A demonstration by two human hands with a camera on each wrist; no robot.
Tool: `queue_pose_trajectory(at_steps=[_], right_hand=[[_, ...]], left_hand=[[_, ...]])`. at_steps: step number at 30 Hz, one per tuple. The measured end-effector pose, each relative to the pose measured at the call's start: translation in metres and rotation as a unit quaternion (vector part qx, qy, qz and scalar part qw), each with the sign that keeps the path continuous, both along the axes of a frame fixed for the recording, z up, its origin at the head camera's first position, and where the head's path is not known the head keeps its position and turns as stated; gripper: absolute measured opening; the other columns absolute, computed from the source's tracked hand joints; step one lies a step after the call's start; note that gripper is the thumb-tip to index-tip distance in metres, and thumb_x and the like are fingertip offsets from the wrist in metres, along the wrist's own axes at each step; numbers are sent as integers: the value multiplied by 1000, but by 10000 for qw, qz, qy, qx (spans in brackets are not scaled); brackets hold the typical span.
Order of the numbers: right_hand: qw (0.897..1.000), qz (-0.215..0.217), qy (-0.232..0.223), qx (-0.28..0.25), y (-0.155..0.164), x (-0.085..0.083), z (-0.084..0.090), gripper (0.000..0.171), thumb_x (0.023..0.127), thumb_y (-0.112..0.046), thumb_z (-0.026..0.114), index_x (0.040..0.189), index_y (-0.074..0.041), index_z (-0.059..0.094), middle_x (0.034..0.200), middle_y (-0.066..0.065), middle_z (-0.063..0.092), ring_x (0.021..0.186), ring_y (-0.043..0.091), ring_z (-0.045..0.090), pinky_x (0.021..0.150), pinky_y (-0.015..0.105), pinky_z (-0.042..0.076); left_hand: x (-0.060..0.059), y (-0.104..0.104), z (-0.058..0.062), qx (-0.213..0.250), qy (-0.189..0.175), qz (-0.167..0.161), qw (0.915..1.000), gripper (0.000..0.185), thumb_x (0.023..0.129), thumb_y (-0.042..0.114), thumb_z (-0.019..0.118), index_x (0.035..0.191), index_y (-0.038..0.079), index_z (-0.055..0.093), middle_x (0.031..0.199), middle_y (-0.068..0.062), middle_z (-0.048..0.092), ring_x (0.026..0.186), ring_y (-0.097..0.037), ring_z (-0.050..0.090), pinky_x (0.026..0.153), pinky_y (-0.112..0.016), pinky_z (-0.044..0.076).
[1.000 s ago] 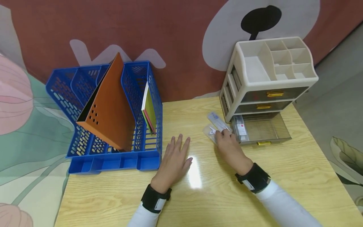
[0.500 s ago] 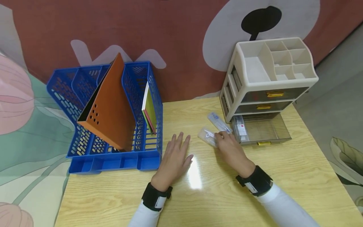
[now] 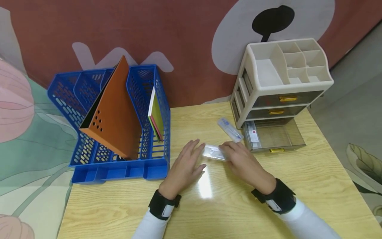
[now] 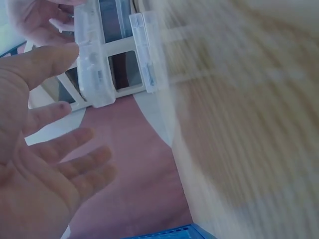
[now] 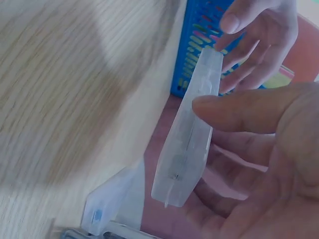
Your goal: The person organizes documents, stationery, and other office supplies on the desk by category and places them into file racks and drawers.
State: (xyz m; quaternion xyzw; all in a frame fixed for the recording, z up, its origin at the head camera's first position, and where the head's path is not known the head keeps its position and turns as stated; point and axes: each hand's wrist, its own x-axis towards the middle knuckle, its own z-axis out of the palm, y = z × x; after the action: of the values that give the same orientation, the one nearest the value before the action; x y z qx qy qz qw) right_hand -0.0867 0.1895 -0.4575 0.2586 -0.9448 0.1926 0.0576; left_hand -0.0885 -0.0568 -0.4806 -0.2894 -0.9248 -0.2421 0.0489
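Note:
My right hand (image 3: 243, 162) pinches a flat, clear plastic case (image 3: 213, 152) between thumb and fingers, above the table in the head view. What lies inside the case (image 5: 187, 134) is too blurred to name. Just left of its far end, my left hand (image 3: 185, 166) has its fingers extended and apart; in the left wrist view the left hand (image 4: 50, 134) holds nothing, and I cannot tell whether its fingertips touch the case. A second clear case (image 3: 230, 129) with blue marks lies on the table beside the drawer unit.
At right stands a white drawer unit (image 3: 253, 83), its bottom drawer (image 3: 280, 132) pulled out with a small labelled pack (image 3: 253, 136) inside. On the left is a blue file rack (image 3: 119, 169) with an orange folder (image 3: 116, 116) and thin notebooks (image 3: 156, 116).
The right hand has lifted the clear case off the table and brought it toward the left hand. The left hand has turned slightly. The second case stays where it was.

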Motion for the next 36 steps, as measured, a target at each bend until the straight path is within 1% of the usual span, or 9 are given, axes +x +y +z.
queue_pose_trajectory(at_steps=[5,9,17,22,26,29,32,34,36], right_hand=[[9993,350,68,-52,-2,5,7,59,72,12,84,128,2,68,124,16,69,109,35,67,94,48,58],[9980,585,227,-81,-4,7,8,60,69,14,84,125,1,68,122,15,69,109,34,67,94,47,58],[9964,791,299,-9,-6,10,10,56,70,12,83,123,-1,69,125,13,68,113,31,65,99,45,56],[9960,802,392,-18,-6,11,8,57,71,9,86,124,-1,68,127,14,67,115,32,65,100,45,56],[9965,717,403,-127,-2,10,1,56,76,8,83,129,-1,65,129,17,66,120,35,63,101,48,55],[9986,428,77,-304,5,9,-3,61,81,3,82,137,0,59,136,21,61,126,39,59,103,52,53],[9948,-29,-626,-804,13,9,-5,69,87,-4,80,147,2,47,145,25,53,130,43,55,104,57,52],[9807,-374,-1255,-1455,17,9,-5,74,91,-8,77,152,3,37,149,27,48,131,46,54,104,59,51],[9546,-711,-1869,-2206,19,10,-7,75,97,-13,72,156,3,29,150,28,45,131,48,54,103,59,52]], left_hand=[[1,3,4,181,-44,-389,9991,68,90,20,81,150,7,52,158,-17,46,149,-33,41,118,-42,43],[4,5,4,269,-106,-539,9981,60,92,14,79,146,3,55,149,-17,54,141,-30,50,115,-39,46],[8,9,-1,350,-43,-522,9980,57,91,7,77,144,-1,57,137,-14,62,130,-26,58,111,-35,50],[10,10,-2,580,-83,-321,9978,55,89,5,79,141,-1,60,134,-15,63,127,-28,59,109,-37,51],[11,9,-3,684,-131,-124,9975,54,89,5,79,139,-1,61,134,-15,63,128,-28,59,109,-37,52],[12,8,-3,711,-133,66,9974,54,88,5,80,138,-1,62,134,-16,64,128,-28,59,108,-37,52],[13,5,-1,757,-117,285,9967,54,87,4,81,137,-2,62,131,-16,65,125,-28,60,105,-38,54],[13,4,0,812,-92,409,9958,55,86,4,82,137,-3,62,129,-16,65,123,-29,61,103,-39,55],[13,4,1,891,-89,503,9947,55,85,3,83,136,-3,62,127,-17,66,121,-29,62,102,-39,56]])
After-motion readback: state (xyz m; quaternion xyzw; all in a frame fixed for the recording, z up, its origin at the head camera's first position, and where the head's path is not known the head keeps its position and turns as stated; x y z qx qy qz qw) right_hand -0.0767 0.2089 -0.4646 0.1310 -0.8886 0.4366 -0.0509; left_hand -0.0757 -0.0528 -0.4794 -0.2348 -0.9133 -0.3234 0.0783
